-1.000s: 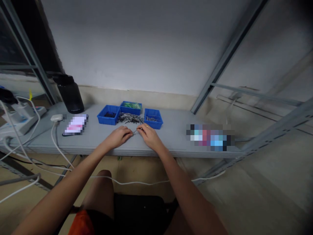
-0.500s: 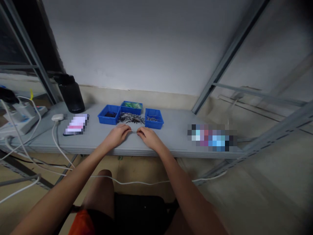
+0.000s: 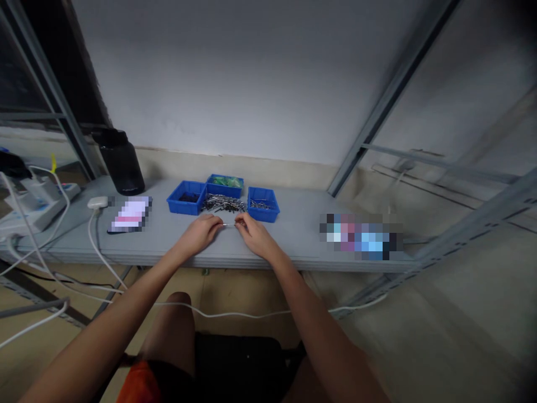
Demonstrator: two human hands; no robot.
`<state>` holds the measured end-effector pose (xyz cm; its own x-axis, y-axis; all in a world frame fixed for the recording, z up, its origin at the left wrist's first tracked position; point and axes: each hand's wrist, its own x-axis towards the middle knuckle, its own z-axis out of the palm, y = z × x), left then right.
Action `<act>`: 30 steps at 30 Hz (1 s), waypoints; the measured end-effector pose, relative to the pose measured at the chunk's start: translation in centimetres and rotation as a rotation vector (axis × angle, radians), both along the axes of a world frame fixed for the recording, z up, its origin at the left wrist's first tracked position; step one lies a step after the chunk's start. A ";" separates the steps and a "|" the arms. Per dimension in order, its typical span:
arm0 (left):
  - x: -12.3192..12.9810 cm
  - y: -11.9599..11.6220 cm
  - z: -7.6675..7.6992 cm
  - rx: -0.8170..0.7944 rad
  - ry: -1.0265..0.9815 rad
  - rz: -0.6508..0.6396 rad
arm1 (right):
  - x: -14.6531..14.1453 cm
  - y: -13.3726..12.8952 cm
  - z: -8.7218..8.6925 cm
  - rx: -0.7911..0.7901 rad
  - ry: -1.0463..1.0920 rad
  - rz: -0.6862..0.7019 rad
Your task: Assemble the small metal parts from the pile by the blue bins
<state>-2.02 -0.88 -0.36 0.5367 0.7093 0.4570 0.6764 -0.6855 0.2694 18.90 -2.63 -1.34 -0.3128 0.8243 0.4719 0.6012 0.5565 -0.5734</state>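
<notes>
Between my two hands stretches a thin silvery metal rod [image 3: 229,225], too small for its exact kind to show. My left hand [image 3: 204,230] is closed in a pinch on its left end. The fingers of my right hand [image 3: 251,232] pinch the other end and hide it. Just beyond, a loose pile of thin metal pieces [image 3: 224,203], silver with some dark ends, lies on the grey shelf top [image 3: 293,235]. Blue bins surround the pile: one with dark small parts [image 3: 184,208], one with green plastic bags [image 3: 225,190], and one with thin metal pieces [image 3: 263,214].
A black bottle [image 3: 121,165] stands at the back left, near a phone [image 3: 131,214] and a white charger [image 3: 98,202]. A power strip [image 3: 42,212] with cables sits at far left. A pixelated object [image 3: 361,236] lies at right. Metal uprights [image 3: 390,101] frame the shelf.
My hands have spread slightly apart, so more of the thin rod shows between them. The bins and pile stay as they were; the view has shifted a little.
</notes>
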 end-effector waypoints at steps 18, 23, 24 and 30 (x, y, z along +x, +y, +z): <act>0.2 0.0 -0.2 -0.047 -0.025 0.107 | 0.3 0.5 -0.3 0.111 0.063 -0.079; 0.1 0.2 -0.5 -0.024 0.007 0.128 | 0.8 1.9 -1.1 0.137 0.189 -0.228; 0.1 0.2 -0.4 -0.023 0.013 0.128 | 0.9 2.1 -1.2 0.120 0.212 -0.242; 0.2 -0.1 -0.4 -0.046 0.013 0.132 | 1.3 2.7 -1.9 0.031 0.163 -0.215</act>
<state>-1.82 -0.98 -0.74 0.4427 0.7945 0.4158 0.7636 -0.5770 0.2897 20.16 0.06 -3.22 -0.0502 0.8480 0.5276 0.6087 0.4448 -0.6570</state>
